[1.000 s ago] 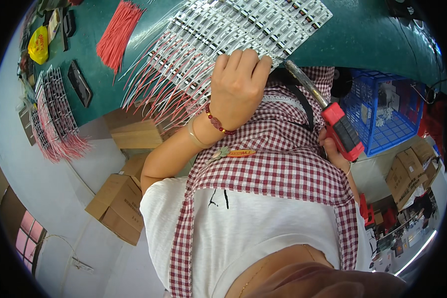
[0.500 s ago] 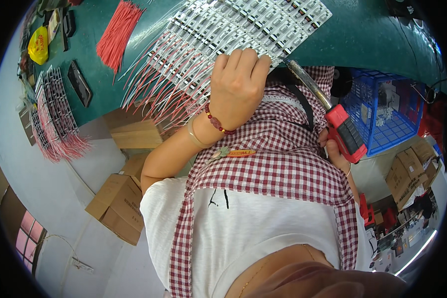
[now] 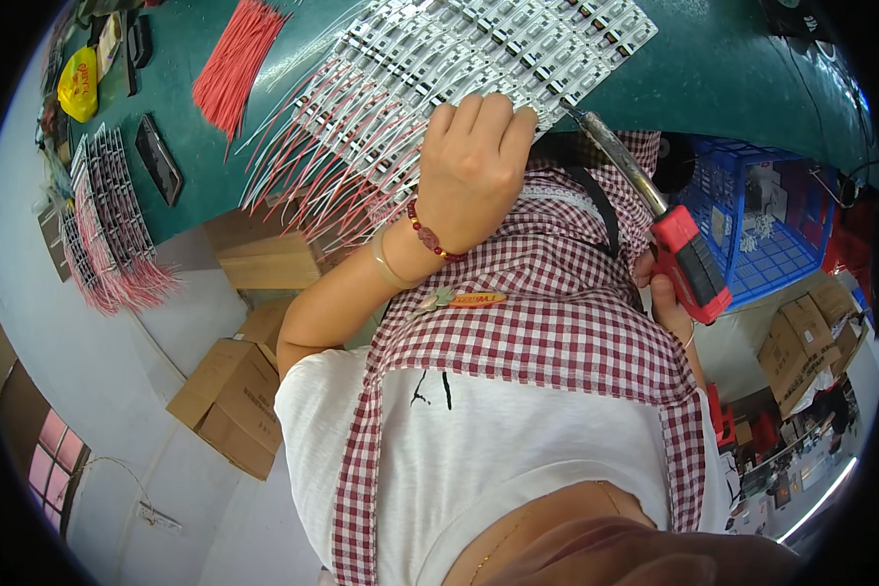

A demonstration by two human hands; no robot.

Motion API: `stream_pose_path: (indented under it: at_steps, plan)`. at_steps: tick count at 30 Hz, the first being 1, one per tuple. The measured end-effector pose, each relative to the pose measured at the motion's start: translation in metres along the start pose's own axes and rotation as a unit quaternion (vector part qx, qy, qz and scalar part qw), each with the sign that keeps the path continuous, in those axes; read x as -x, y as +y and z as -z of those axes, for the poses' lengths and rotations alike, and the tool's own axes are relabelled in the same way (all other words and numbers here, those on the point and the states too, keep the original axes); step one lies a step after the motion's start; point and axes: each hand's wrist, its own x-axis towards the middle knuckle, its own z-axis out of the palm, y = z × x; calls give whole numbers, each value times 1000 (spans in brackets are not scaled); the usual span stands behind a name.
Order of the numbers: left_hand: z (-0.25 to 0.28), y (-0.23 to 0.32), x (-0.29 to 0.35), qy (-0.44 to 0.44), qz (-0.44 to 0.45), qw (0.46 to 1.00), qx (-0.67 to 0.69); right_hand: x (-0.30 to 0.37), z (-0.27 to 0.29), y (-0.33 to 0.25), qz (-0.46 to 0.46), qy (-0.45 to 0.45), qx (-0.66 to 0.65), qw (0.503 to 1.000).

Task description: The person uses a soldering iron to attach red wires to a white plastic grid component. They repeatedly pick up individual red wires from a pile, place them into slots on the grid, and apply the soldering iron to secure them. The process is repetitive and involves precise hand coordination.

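My left hand (image 3: 479, 171) is closed, knuckles up, over the near edge of a panel of white metallic small modules (image 3: 518, 49). Whatever its fingertips pinch is hidden beneath them. In my right hand (image 3: 666, 301), partly hidden, is the red-and-black handle of a soldering iron (image 3: 635, 181). The iron slants up and left, its tip by the panel's near edge, right of my left hand; contact cannot be made out. Red and white wires (image 3: 313, 166) fan out from the panel's left side and hang past the table edge.
A bundle of red wires (image 3: 236, 68) lies on the green table (image 3: 693, 68). Farther left are a dark phone (image 3: 158, 159), wired panels (image 3: 112, 200) overhanging the edge and a yellow bag (image 3: 78, 85). A blue crate (image 3: 772, 264) stands at right; cardboard boxes (image 3: 232, 400) sit below left.
The soldering iron has shifted slightly to the right, its tip now a little farther from my left hand. My left hand stays nearly where it was on the panel.
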Motion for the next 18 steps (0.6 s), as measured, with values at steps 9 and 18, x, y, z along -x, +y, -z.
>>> stream_pose_path:
  at_steps: [9, 18]
  plan:
    - [-1, -1, 1, 4, -3, 1000, -1, 3, -1, 9, 60, 0, 151, 987]
    - [2, 0, 1, -19, 12, 1000, -5, -4, -4, -11, -37, 39, -141, 989]
